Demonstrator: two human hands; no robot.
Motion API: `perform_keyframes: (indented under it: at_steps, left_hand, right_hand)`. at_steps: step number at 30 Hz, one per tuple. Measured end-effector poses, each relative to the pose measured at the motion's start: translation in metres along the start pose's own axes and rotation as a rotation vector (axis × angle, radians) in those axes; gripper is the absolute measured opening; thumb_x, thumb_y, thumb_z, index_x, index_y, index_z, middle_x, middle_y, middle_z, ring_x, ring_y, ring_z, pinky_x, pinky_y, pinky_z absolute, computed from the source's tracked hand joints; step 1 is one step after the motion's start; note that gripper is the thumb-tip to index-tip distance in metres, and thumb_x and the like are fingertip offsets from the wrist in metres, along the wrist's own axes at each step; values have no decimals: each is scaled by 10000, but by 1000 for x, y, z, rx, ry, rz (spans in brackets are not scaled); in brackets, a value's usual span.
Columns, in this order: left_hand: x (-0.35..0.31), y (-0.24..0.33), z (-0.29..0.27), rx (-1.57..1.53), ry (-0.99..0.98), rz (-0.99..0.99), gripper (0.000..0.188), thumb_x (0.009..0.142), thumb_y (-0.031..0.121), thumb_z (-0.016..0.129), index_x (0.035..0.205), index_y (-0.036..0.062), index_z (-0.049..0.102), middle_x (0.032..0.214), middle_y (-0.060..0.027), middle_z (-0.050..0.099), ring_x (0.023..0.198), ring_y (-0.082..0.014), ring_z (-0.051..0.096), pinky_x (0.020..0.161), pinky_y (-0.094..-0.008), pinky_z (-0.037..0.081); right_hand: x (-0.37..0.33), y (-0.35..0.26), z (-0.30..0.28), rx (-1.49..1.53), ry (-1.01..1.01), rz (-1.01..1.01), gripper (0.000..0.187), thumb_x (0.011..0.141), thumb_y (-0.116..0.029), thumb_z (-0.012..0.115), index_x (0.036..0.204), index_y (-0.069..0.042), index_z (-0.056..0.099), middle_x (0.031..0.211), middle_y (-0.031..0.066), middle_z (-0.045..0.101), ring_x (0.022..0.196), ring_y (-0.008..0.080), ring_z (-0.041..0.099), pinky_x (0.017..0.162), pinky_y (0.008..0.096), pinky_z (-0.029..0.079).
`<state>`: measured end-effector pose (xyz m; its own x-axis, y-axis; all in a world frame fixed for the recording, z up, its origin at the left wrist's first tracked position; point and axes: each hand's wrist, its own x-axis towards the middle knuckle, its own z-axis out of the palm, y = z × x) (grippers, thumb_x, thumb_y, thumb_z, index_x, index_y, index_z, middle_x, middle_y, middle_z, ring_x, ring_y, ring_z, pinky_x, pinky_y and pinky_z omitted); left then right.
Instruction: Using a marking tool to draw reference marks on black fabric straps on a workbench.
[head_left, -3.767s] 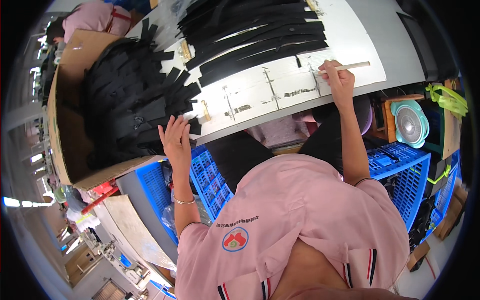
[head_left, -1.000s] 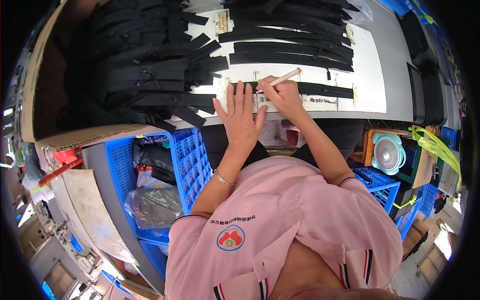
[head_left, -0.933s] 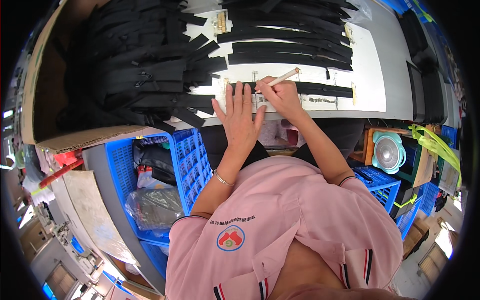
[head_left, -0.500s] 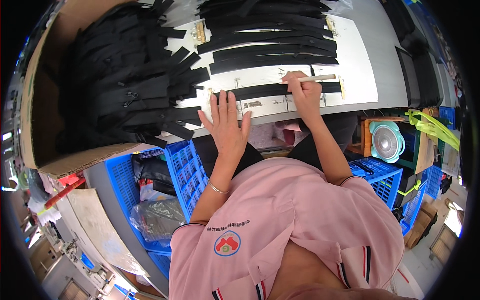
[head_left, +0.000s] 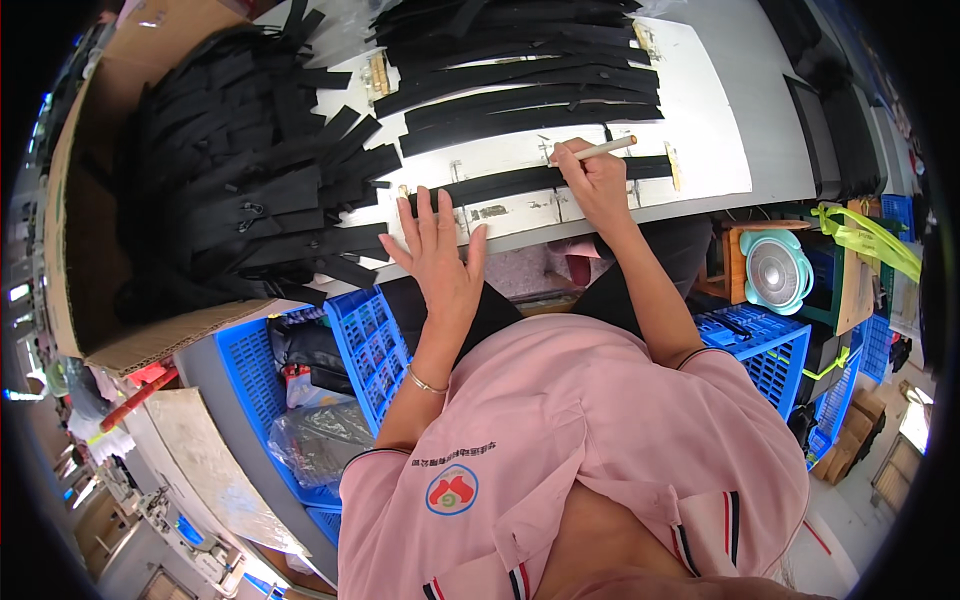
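Observation:
A black zipper strip (head_left: 500,185) lies lengthwise on a white marked board (head_left: 700,130). Flat on its left end rest the fingers of my left hand (head_left: 440,265), spread apart. My right hand (head_left: 600,190) pinches a slim white marking pencil (head_left: 610,146), tilted with its blunt end up to the right; its tip is at the strip's upper edge, right of the middle. Whether the tip touches the strip I cannot tell. Farther back on the board, several more black zipper strips (head_left: 530,95) lie side by side in a stack of rows.
An open cardboard box (head_left: 75,250) at the left overflows with black zippers (head_left: 220,180), their ends reaching onto the board. Below the grey table edge stand blue plastic crates (head_left: 245,365), and another blue crate (head_left: 770,360). A round teal fan (head_left: 778,272) is at the right.
The view has shifted slightly, so the table things sit a little further left. My right hand and pencil have moved a little along the strip's upper edge; my left hand stays on its end.

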<state>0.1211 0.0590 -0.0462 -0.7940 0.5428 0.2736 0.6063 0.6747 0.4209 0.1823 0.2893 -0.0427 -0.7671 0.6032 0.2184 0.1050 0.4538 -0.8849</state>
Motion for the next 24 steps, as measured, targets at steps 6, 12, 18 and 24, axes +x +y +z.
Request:
perform_keyframes:
  at_steps: [6,12,18,24]
  left_hand:
    - [31,41,18,-437,102,175,411,891,163,752,1275,39,675,1411,-178,588,1322,-369,517,1133,-499,344]
    - [53,61,44,-477,100,164,138,836,74,760,971,45,755,1087,-72,703,1045,-263,622,916,-401,442]
    - [54,60,48,-471,109,155,125,812,73,774,936,69,757,1048,-52,698,1012,-247,617,894,-377,426]
    - [54,61,48,-471,108,154,127,810,65,768,936,58,755,1060,-59,692,1022,-257,613,901,-392,423]
  right_hand:
    - [0,1,2,-42,-7,-2,227,1006,-161,635,897,11,735,723,55,695,645,93,603,603,261,469]
    - [0,9,6,-33,53,-84,222,990,-202,653,893,-17,729,664,66,664,554,148,590,535,292,454]
    - [-3,4,0,104,37,-52,233,976,-180,658,833,-7,722,622,102,628,520,166,578,508,305,436]
    - [-2,6,-3,-4,-33,-98,231,929,-172,677,769,-9,709,623,107,640,515,215,607,492,329,437]
